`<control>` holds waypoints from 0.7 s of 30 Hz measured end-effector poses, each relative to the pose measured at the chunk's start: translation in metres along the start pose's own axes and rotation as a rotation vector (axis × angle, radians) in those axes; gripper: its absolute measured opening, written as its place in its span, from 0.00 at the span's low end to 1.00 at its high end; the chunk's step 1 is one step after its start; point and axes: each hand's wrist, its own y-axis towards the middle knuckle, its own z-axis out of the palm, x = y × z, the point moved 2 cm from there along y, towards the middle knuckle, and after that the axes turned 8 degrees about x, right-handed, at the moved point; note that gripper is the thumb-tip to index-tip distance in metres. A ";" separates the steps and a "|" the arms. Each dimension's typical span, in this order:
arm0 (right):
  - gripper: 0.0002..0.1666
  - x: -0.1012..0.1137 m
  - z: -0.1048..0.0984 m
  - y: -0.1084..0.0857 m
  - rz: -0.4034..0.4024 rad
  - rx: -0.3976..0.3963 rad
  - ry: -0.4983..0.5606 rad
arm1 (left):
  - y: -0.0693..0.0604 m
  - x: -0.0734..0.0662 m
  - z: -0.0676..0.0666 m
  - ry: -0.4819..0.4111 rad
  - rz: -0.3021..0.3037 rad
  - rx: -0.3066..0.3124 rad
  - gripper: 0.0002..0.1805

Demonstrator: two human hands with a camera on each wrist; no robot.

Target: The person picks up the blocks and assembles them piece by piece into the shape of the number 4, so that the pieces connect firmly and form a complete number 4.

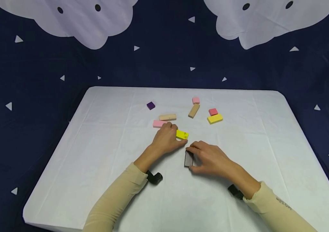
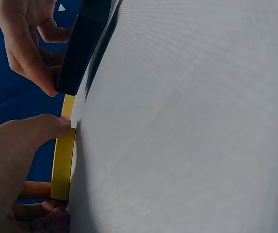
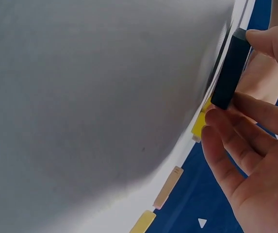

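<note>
My left hand [image 1: 167, 138] pinches a yellow block [image 1: 182, 134] by its ends. In the left wrist view, the thumb lies at one end of this yellow block [image 2: 62, 165] and fingertips at the other. Nearer to me, my right hand [image 1: 211, 159] holds a dark block [image 1: 189, 159] with a greyish top between thumb and fingers. The right wrist view shows the dark block [image 3: 231, 68] on edge, thumb at one end and a finger at the other. A pink block [image 1: 159, 123] lies just past the left fingers, partly covered by them.
Beyond the hands on the white-covered table [image 1: 80, 154] lie a wooden block [image 1: 167, 117], a second wooden block [image 1: 194, 111], a light pink block [image 1: 195, 100], a purple block [image 1: 151, 105], a red-pink block [image 1: 213, 111] and another yellow block [image 1: 215, 119].
</note>
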 end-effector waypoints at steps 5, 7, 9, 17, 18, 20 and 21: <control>0.35 0.002 0.001 0.000 -0.030 0.002 0.003 | 0.000 0.001 0.001 0.005 -0.001 0.002 0.36; 0.35 0.002 0.001 0.000 -0.042 0.000 0.005 | 0.001 0.000 0.001 0.005 0.000 -0.001 0.36; 0.34 0.003 0.001 0.000 -0.053 0.004 0.011 | 0.001 0.000 0.001 0.006 0.001 -0.002 0.36; 0.34 0.003 0.003 0.000 -0.052 0.042 0.041 | 0.001 0.000 0.002 0.009 -0.001 -0.008 0.36; 0.34 0.003 0.003 0.000 -0.049 0.045 0.045 | 0.001 0.000 0.003 0.010 -0.001 -0.009 0.35; 0.34 0.003 0.003 0.000 -0.043 0.051 0.051 | 0.001 0.000 0.002 0.009 -0.005 -0.007 0.36; 0.35 0.003 0.003 -0.001 -0.041 0.053 0.055 | 0.001 0.000 0.002 0.008 -0.006 -0.005 0.36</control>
